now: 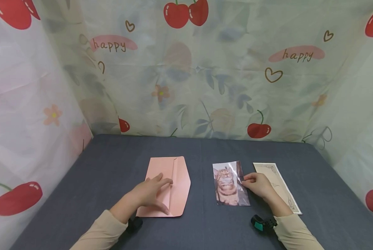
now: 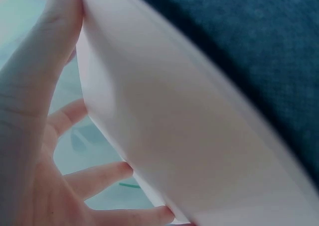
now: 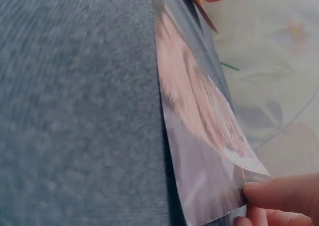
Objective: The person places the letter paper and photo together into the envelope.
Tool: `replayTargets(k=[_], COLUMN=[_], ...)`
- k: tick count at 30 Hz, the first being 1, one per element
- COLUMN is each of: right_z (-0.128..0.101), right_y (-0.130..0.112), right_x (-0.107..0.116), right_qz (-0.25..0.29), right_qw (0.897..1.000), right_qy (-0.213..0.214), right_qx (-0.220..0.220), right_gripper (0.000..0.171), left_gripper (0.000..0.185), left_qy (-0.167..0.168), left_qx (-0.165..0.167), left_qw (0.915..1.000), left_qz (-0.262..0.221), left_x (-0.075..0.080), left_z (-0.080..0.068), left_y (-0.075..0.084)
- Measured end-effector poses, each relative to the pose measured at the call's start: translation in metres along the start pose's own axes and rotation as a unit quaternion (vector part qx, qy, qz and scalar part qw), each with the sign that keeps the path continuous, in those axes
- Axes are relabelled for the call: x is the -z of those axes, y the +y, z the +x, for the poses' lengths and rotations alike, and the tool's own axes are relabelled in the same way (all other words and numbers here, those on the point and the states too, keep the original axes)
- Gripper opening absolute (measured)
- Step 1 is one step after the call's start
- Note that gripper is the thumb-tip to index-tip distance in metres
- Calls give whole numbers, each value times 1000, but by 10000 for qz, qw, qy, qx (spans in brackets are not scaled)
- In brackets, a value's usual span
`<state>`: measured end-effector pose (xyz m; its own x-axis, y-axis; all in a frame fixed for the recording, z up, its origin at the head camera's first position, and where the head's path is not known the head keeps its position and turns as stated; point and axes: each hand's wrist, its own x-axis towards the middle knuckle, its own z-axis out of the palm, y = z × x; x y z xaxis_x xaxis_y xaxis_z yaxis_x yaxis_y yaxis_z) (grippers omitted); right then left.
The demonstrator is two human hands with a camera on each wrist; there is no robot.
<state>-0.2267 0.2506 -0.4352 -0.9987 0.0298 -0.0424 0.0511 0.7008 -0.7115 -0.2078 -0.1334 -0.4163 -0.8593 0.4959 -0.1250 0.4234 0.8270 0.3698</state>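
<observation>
A pink envelope (image 1: 155, 166) lies on the dark cloth, its pointed flap spread out to the right. My left hand (image 1: 150, 191) rests over it with fingers and thumb spread, the tips touching near the pocket's edge. In the left wrist view, fingers (image 2: 102, 178) and thumb touch the margin of the pale paper (image 2: 174, 121). Right of the envelope is a glossy photo of a cat (image 1: 226, 184). My right hand (image 1: 259, 185) pinches its right edge between thumb and fingers, and in the right wrist view that end of the photo (image 3: 204, 186) is raised and bent.
A cream card with an ornate border (image 1: 269, 169) lies at the right, partly covered by my right hand and forearm. Dark cloth covers the table (image 1: 202, 229). Printed curtains (image 1: 202, 86) hang behind and at both sides.
</observation>
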Motion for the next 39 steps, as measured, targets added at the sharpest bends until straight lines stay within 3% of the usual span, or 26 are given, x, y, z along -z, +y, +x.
replayTargets(k=[10,39], right_z=[0,-2], right_y=[-4,-18], right_x=[1,13], right_qz=[483,1058], right_qw=[9982,9940], right_qy=[-190,-262], right_qx=[-306,-74], right_gripper=[27,32], left_gripper=[88,87], left_qy=[-8,-83], left_qx=[44,91], left_qw=[10000,9999], left_qz=[-1,-114], left_x=[0,1], left_z=[0,0], left_y=[1,2])
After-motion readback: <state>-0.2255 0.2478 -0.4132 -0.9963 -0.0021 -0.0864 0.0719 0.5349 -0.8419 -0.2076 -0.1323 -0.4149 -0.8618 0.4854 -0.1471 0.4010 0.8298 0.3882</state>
